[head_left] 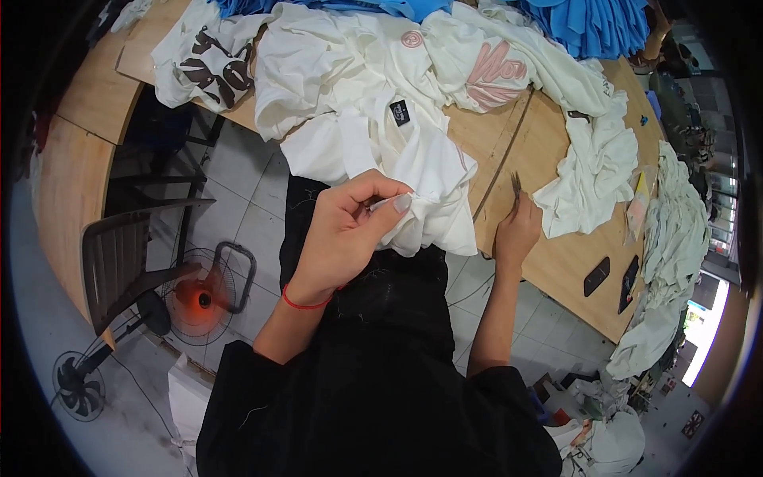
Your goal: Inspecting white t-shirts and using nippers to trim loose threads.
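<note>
A white garment (425, 155) with a black neck label (399, 113) hangs over the near table edge toward my lap. My left hand (342, 230), a red cord around its wrist, is closed, pinching a bit of its fabric between thumb and forefinger. To the right, over the wooden table, my right hand (518, 226) is closed around small metal thread snips (517, 184). Their narrow tips point away from me, apart from the garment. The fingers hide most of the snips' handle.
More white garments (318, 60), some printed, lie across the wooden table (497, 147), with blue fabric (588, 24) behind. Two dark phone-like objects (597, 277) rest at the right. A dark chair (119, 246) and fans (204, 299) stand on the left.
</note>
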{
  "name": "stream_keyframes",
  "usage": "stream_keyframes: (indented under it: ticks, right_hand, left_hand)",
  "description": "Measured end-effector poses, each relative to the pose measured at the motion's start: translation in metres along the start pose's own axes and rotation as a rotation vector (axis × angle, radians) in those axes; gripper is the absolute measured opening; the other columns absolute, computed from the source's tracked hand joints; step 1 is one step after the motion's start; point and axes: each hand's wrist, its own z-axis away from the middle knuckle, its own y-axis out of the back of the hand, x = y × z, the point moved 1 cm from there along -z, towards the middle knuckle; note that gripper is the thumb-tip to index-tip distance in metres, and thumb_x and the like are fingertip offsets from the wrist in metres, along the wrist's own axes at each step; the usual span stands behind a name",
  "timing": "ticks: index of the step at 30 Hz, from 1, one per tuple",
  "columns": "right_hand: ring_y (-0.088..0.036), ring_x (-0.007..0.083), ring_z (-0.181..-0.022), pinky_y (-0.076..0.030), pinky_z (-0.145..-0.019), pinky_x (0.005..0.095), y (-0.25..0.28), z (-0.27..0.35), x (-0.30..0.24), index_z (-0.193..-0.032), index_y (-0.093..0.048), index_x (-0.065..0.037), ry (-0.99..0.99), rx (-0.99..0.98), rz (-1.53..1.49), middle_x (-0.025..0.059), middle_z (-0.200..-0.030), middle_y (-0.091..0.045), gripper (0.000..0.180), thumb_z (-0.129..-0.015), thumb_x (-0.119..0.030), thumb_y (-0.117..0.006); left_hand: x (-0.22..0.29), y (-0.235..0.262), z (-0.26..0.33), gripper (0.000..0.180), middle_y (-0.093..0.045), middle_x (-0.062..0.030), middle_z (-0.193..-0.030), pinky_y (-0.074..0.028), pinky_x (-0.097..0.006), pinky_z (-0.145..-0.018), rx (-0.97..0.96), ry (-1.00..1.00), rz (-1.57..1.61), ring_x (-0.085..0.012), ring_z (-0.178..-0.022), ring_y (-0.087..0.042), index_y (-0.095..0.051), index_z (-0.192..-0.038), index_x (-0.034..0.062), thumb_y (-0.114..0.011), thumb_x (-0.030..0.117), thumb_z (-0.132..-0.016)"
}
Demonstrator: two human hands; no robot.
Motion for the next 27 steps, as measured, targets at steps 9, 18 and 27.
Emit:
stream_keyframes:
  ticks: [9,18,27]
  right_hand:
    - [-0.05,0.0032,-0.081,-0.041,-0.067,0.0209,0.108,-0.017,-0.132,-0.144,-0.065,-0.001,-0.557,-0.454,-1.604,-0.0023,-0.106,-0.06,0.034,-0.111,-0.01,-0.063]
    - [-0.041,0.0057,-0.067,-0.034,-0.062,0.0222,0.114,-0.013,-0.177,-0.113,-0.068,0.0,0.008,-0.36,-1.123,0.0021,-0.096,-0.06,0.017,-0.098,0.005,-0.075]
    - [-0.049,0.0067,-0.08,-0.04,-0.072,0.0232,0.114,0.008,-0.177,-0.111,-0.059,-0.002,-0.338,-0.507,-1.585,0.0018,-0.102,-0.058,0.006,-0.112,-0.007,-0.06]
  left_hand:
    - [-0.008,-0.004,0.0,0.009,-0.068,0.0005,-0.099,-0.044,-0.022,-0.081,-0.034,-0.075,-0.111,-0.0053,-0.087,-0.057,-0.077,-0.112,-0.0047,-0.071,-0.002,-0.106]
    - [0.009,-0.011,0.002,0.009,-0.069,-0.0036,-0.096,-0.045,-0.027,-0.069,-0.087,-0.191,-0.41,-0.0103,-0.079,-0.06,-0.079,-0.108,0.0002,-0.076,0.0,-0.1]
    - [0.008,-0.017,0.001,0.008,-0.068,-0.0045,-0.091,-0.043,-0.027,-0.067,-0.123,-0.247,-0.408,-0.0118,-0.078,-0.06,-0.08,-0.105,0.0013,-0.079,0.001,-0.096]
